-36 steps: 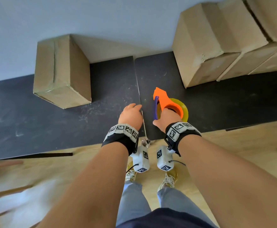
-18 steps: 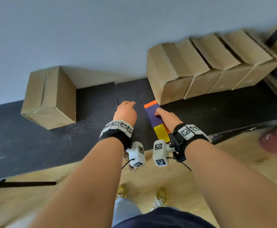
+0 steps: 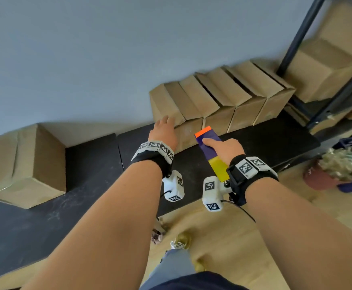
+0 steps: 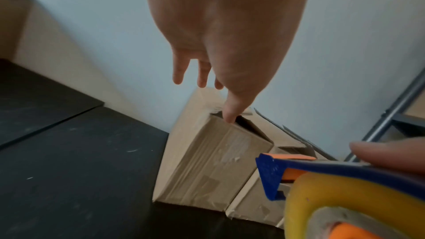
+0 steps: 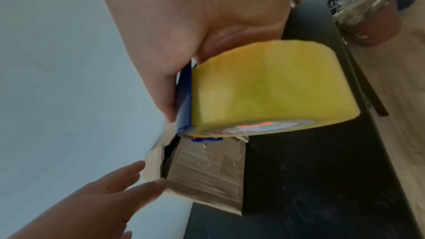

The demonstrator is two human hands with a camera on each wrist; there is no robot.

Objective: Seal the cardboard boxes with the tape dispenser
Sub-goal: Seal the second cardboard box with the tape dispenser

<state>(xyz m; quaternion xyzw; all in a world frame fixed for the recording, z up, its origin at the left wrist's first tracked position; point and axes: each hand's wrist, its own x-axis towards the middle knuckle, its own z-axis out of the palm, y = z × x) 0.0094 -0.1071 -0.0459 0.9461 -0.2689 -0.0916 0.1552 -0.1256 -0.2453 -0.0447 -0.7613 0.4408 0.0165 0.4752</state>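
Far left on the dark mat (image 3: 91, 164) sits a lone box (image 3: 24, 164) against the wall, apart from the rest. Next comes the left hand (image 3: 164, 132), fingers spread and relaxed, holding nothing, its thumb tip at the raised flap corner of the nearest box (image 3: 188, 136) in the row of boxes (image 3: 233, 101); whether it actually touches is hard to tell. That box's top flaps (image 4: 248, 124) gape open, a dark gap showing.

Right of it, the right hand (image 3: 223, 149) grips the tape dispenser (image 3: 209, 145), forefinger laid along its blue frame, the yellow tape roll (image 5: 271, 86) held above the mat in front of the row.

To do this step well, the left hand should likely press both flaps flat and hold the seam closed before the dispenser lands. The tape is best started on the box's side face, then drawn along the seam with steady downward pressure.

Further right stand a metal shelf (image 3: 296, 38) with more boxes and a potted plant (image 3: 338, 168).
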